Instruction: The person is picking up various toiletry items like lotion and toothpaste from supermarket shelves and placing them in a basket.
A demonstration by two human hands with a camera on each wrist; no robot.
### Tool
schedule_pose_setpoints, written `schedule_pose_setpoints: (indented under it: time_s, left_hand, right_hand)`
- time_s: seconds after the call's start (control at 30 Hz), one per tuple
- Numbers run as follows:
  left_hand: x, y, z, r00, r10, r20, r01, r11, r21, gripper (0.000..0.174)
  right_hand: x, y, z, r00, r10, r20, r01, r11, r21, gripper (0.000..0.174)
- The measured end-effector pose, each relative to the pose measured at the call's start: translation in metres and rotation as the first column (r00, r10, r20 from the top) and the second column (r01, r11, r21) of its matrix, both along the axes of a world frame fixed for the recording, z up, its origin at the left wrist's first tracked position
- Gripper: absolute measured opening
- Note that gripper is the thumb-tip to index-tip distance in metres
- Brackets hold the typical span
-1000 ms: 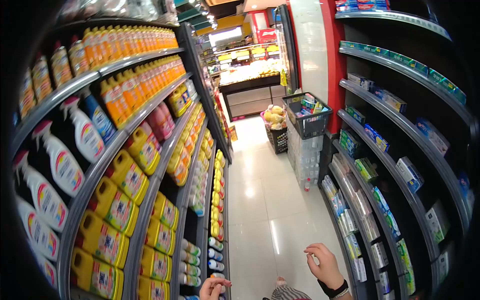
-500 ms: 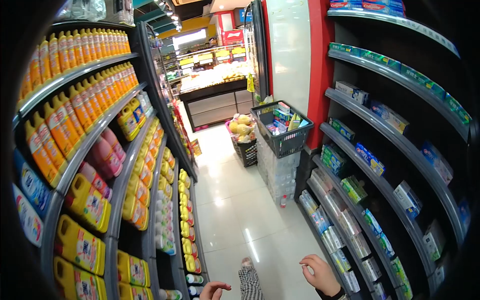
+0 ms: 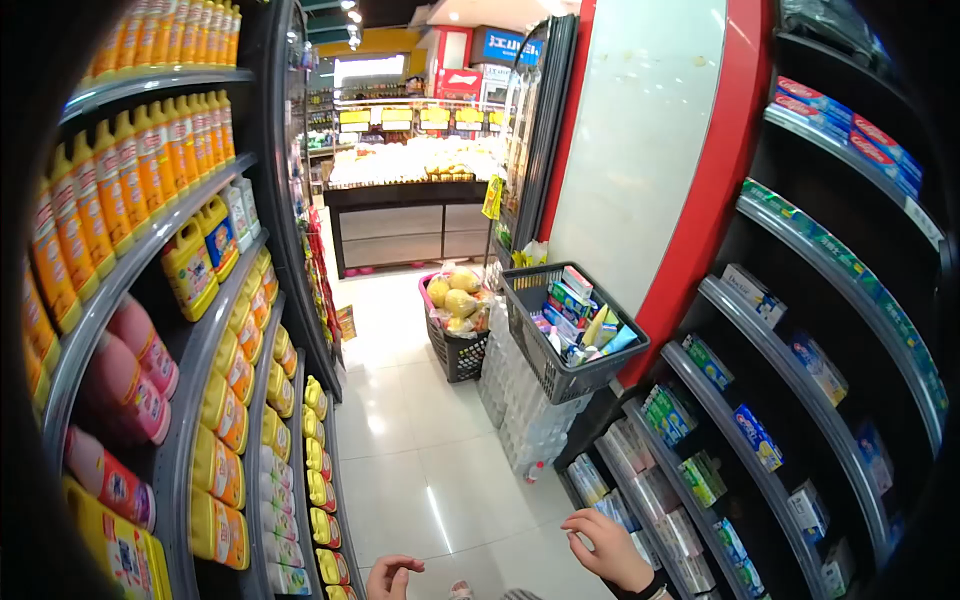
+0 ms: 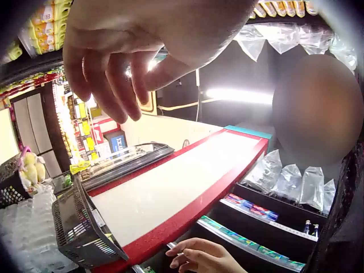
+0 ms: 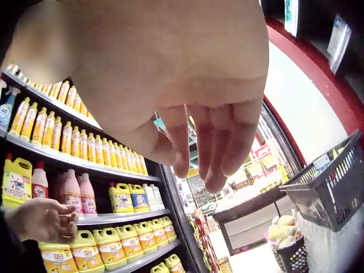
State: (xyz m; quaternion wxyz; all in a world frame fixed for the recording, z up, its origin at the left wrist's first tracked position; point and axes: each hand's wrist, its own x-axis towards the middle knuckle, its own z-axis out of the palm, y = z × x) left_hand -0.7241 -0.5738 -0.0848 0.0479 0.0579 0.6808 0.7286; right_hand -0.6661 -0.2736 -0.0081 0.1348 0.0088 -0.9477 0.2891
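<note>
Low in the head view, the left hand (image 3: 393,578) hangs in the aisle with loosely bent fingers, holding nothing. To its right the right hand (image 3: 608,549), a dark band at its wrist, is held in the air with relaxed fingers and touches nothing. A dark grey basket (image 3: 577,372) with boxes and tubes in it stands on stacked wrapped bottles (image 3: 530,420), beyond the right hand. Each wrist view shows its own hand large: the left hand (image 4: 136,45) and the right hand (image 5: 187,85) both have empty, loosely hanging fingers.
Shelves of yellow jugs (image 3: 218,527) and orange bottles (image 3: 140,170) line the left side. Toothpaste shelves (image 3: 800,330) run along the right. A second basket (image 3: 456,352) with yellow fruit stands on the floor beside the stack, and a produce counter (image 3: 400,225) crosses the far end.
The view has moved forward along the aisle and turned, so the baskets and the counter appear nearer. Both hands stay low and empty, slightly farther left in the picture.
</note>
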Motion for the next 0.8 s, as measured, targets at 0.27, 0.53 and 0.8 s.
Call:
schedule_pose_setpoints:
  time_s: [0.27, 0.53, 0.8]
  left_hand:
    - [-0.137, 0.054, -0.011, 0.993, -0.067, 0.097, 0.071, 0.997, -0.041, 0.013]
    - [-0.297, 0.189, 0.020, 0.987, -0.158, 0.044, 0.161, 0.983, -0.090, 0.012]
    - [-0.472, 0.348, 0.074, 0.916, -0.400, 0.003, 0.397, 0.907, -0.140, 0.015]
  right_hand:
    - [-0.115, 0.058, -0.034, 0.991, -0.099, 0.087, 0.107, 0.989, -0.099, 0.014]
    - [-0.258, 0.174, -0.056, 0.975, -0.216, 0.053, 0.222, 0.962, -0.161, 0.013]
    - [-0.385, 0.309, -0.069, 0.899, -0.430, -0.080, 0.413, 0.895, -0.169, 0.012]
